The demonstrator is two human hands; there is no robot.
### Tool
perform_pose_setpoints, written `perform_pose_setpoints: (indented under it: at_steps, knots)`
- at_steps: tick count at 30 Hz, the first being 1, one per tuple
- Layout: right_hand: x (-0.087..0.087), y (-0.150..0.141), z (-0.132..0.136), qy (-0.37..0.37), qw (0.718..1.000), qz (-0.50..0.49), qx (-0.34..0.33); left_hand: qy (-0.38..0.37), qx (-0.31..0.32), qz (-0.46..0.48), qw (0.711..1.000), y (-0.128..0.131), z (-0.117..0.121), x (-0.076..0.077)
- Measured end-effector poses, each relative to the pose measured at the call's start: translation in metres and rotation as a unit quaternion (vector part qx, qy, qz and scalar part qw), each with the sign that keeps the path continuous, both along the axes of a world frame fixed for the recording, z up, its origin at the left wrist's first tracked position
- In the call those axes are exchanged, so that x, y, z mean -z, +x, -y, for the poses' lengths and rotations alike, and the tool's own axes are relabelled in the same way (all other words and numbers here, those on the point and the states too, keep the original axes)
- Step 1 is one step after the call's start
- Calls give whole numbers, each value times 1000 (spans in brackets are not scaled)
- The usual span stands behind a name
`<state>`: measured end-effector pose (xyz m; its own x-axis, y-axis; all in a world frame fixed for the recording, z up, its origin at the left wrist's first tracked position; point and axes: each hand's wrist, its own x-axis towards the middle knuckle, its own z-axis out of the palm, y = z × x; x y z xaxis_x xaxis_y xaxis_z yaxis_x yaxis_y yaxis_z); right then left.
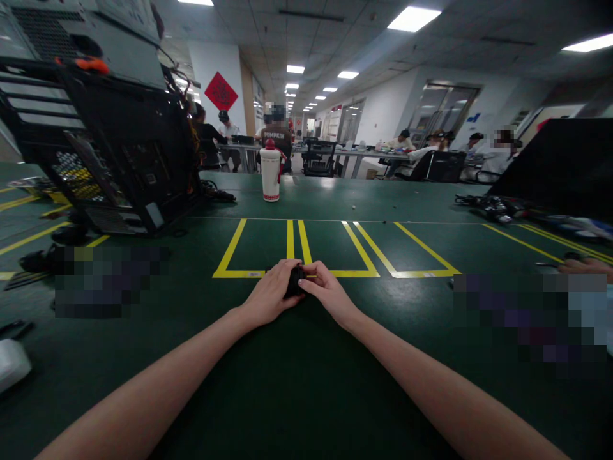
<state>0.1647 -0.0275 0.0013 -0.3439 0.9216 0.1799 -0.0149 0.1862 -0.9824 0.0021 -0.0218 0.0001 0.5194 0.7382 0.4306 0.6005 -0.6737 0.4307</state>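
Observation:
A small, dark, rounded black object [294, 283] sits low over the green table, between my two hands. My left hand [272, 289] is wrapped over its top and left side, the fingers lying across it and the thumb beneath. From the right, my right hand [327, 289] pinches its edge with thumb and bent fingers. Much of the object is covered by my fingers, so its exact kind does not show. Just beyond my hands runs the front strip of the yellow tape markings [357, 273].
An open black computer case [143, 153] stands at the left with cables hanging out. A white tumbler with a red lid [271, 174] is at the table's far side. Cables [493, 207] lie near a dark panel [560, 169] at the right. Another person's hand [587, 265] shows at the right edge.

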Motion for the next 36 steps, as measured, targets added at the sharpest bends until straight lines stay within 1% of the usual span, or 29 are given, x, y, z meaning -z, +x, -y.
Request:
perform_pose_setpoints:
  at_steps: [4,9,14,17,20,26,32,36]
  knots:
    - [-2,-1,1,1,1000,-2,18,-2,0,0,1000,0,1,-1]
    - [-1,-1,0,-2,1000,2,19,-1,-1,-1,1000,0,1,-1]
    - [0,1,-3,-26,999,21,22,4,-2,-2,1000,0,0,1]
    - [-1,1,-2,-16,1000,20,8,9,-1,3,1000,0,0,1]
    - [-1,0,-1,-8,1000,-3,-8,7,-2,4,1000,1,0,0]
    - [1,-3,-1,6,1000,-1,19,9,6,6,1000,0,1,-1]
    - [-2,-4,1,21,999,14,35,30,-4,10,999,1,3,0]
    - [-4,-4,7,13,1000,2,21,48,-14,5,999,1,11,-1]
